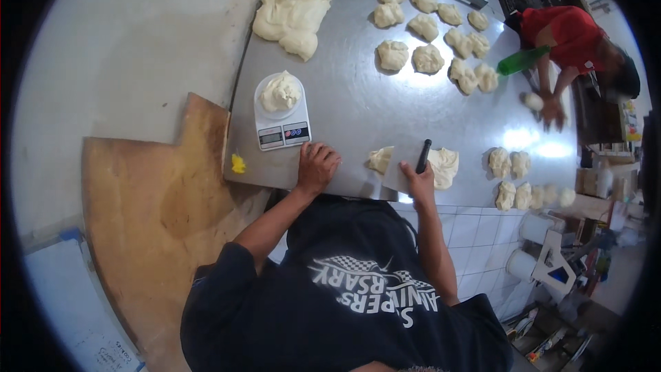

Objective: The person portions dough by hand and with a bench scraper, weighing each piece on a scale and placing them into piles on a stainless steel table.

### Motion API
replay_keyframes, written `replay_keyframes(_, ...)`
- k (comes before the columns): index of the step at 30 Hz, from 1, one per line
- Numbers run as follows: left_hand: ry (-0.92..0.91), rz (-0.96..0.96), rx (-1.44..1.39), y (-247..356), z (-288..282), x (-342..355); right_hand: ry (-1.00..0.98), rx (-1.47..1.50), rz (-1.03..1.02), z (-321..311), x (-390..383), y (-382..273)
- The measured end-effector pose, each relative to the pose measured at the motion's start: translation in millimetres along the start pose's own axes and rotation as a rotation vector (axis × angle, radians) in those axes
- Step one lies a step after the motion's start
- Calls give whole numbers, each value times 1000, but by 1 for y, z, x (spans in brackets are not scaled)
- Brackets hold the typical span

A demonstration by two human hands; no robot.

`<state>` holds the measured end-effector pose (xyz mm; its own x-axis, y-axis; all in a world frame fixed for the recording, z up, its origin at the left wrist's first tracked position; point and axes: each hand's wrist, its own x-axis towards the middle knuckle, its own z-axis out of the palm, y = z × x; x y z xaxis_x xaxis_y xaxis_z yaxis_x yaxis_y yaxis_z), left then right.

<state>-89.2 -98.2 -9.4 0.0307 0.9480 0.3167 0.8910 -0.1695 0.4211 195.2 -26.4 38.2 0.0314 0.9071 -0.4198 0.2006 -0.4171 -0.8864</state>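
Note:
My right hand [421, 184] grips a dough scraper [396, 175] with a flat blade and a black handle, at the near edge of the steel table [344, 89]. The blade stands between a small piece of dough [379, 158] and a larger piece [445, 168], partly covering the small one. My left hand [319, 168] rests on the table edge, fingers loosely bent and holding nothing, beside the near corner of a white kitchen scale [298, 114]. On the scale's round plate sits a lump of dough [281, 92].
A big dough mass [295, 10] lies at the far left. Several portioned lumps [393, 55] fill the far right, with more [500, 162] at the near right. Across the table, a person in red [568, 38] handles a dough ball [533, 101] near a green bottle [523, 60].

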Motion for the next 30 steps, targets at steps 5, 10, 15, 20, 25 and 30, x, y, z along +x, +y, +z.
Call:
replay_keyframes(5,34,8,-84,13,38,4,-18,-15,0,4,-3,-10)
replay_keyframes(10,16,-28,-263,59,53,31,-12,-1,-34,0,4,-2)
replay_keyframes(15,-81,-141,-388,54,50,31,-71,-245,-162,0,4,-2)
replay_keyframes(20,-86,-147,-351,46,43,26,-173,-594,-231,15,2,-3)
replay_keyframes(25,-29,-140,-296,44,31,18,-148,-665,-280,39,-1,7)
replay_keyframes(30,-6,-117,-198,35,34,17,-82,-782,-239,76,-5,1)
